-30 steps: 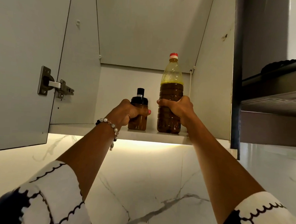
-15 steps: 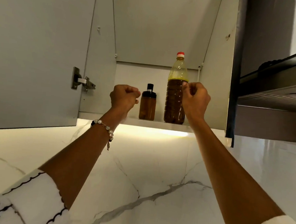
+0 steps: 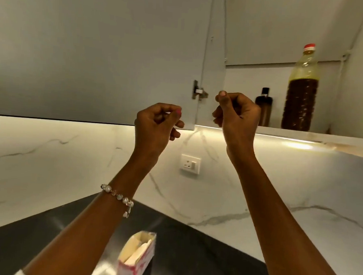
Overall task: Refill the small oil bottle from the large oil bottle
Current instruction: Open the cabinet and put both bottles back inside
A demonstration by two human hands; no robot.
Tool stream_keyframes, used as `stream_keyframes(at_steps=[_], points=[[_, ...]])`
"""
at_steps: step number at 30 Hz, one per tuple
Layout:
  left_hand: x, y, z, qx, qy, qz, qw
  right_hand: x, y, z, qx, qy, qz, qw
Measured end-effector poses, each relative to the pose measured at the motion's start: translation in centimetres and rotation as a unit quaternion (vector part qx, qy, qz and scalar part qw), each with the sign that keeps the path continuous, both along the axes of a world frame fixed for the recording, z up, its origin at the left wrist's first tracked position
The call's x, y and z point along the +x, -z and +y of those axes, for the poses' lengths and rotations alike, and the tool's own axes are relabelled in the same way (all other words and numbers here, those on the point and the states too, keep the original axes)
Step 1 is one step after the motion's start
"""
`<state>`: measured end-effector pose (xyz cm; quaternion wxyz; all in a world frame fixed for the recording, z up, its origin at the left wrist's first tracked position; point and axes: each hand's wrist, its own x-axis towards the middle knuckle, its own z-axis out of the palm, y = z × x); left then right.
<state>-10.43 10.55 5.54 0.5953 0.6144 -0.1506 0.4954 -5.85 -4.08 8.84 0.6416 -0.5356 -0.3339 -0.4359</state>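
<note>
The large oil bottle [image 3: 301, 93], clear plastic with dark oil and a red cap, stands upright on the open cabinet's shelf at the right. Just left of it stands the small oil bottle [image 3: 264, 107], brown with a black top. My right hand [image 3: 236, 113] is raised in front of the shelf, left of the small bottle, fingers curled into a fist and holding nothing. My left hand [image 3: 157, 121] is raised further left below the cabinet door, also curled and empty. Neither hand touches a bottle.
The grey cabinet door [image 3: 96, 53] hangs open at the left on its hinge [image 3: 198, 93]. A wall socket [image 3: 190, 164] sits on the marble backsplash. On the dark counter [image 3: 191, 249] stands an opened red and white carton [image 3: 136, 257].
Both hands let go of the bottles, which stay on the shelf, and drew back curled. The view has swung left and down, showing the counter and carton.
</note>
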Motion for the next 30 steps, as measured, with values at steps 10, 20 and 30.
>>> stream_keyframes(at_steps=[10, 20, 30], points=[[-13.0, 1.3, 11.2, 0.126, -0.477, -0.252, 0.832, -7.3, 4.8, 12.6, -0.148, -0.042, -0.054, 0.987], [-18.6, -1.7, 19.9, -0.037, -0.188, 0.033, 0.981, -12.8, 5.8, 25.2, -0.288, 0.124, -0.105, 0.944], [-21.4, -1.4, 17.5, -0.108, -0.068, -0.054, 0.990, -18.3, 5.8, 23.4, -0.233, 0.134, -0.152, 0.951]])
